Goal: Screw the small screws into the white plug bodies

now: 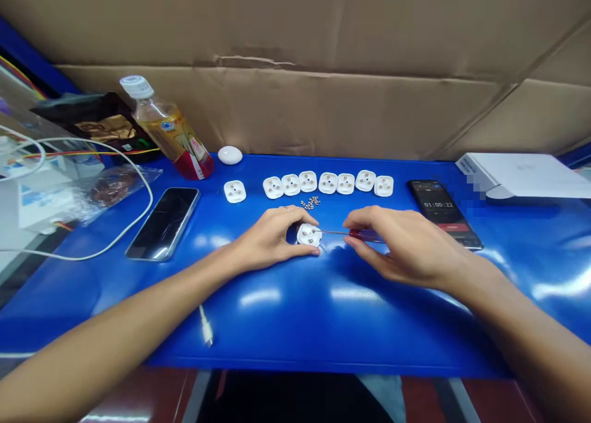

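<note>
The white plug piece [308, 236] sits near the table's middle, the left hand's [277, 237] fingers curled round it; the right hand's [392, 241] fingers pinch a screwdriver [362, 234], its tip touching the piece, and small brass screws [309, 204] lie just beyond.

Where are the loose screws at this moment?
In the head view they lie in a small pile near the middle of the blue table, between the row of white sockets and the left hand.
</note>
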{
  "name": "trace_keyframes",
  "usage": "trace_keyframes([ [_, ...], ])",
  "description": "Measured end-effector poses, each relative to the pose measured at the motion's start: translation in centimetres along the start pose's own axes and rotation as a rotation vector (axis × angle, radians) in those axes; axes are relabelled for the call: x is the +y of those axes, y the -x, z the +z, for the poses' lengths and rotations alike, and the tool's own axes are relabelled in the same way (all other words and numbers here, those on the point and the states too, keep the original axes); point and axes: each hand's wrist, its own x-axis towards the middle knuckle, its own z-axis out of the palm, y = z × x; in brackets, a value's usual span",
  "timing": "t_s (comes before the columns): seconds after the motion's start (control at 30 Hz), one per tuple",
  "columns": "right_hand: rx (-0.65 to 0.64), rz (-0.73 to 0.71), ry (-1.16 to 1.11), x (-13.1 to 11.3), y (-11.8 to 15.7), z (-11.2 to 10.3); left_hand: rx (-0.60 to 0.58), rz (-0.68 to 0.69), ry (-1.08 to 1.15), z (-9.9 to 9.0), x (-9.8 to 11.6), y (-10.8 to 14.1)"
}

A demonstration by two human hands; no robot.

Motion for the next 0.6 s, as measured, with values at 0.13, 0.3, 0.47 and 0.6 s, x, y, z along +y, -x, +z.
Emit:
trace_keyframes([
  [0.13,0.043,0.095,0.062,-0.8,-0.2,0.2,0.008,0.01,-0.003,0.1,-0.1,0.1],
  [0.3,-0.011,0.133,-0.011,-1.3,-0.7,-0.3,-0.005,-0.001,-0.016,-0.2,0.1,0.1],
  [0.47,-0.045,0.172,-0.077,-1.6,-1.2,-0.6,-0.015,0.003,-0.05,-0.1,0.0,0.1],
  [0.6,0.041,0.343,-0.19,-2.3,-1.5,-0.1,-0.026,0.008,-0.082,0.1,-0.1,0.0],
])
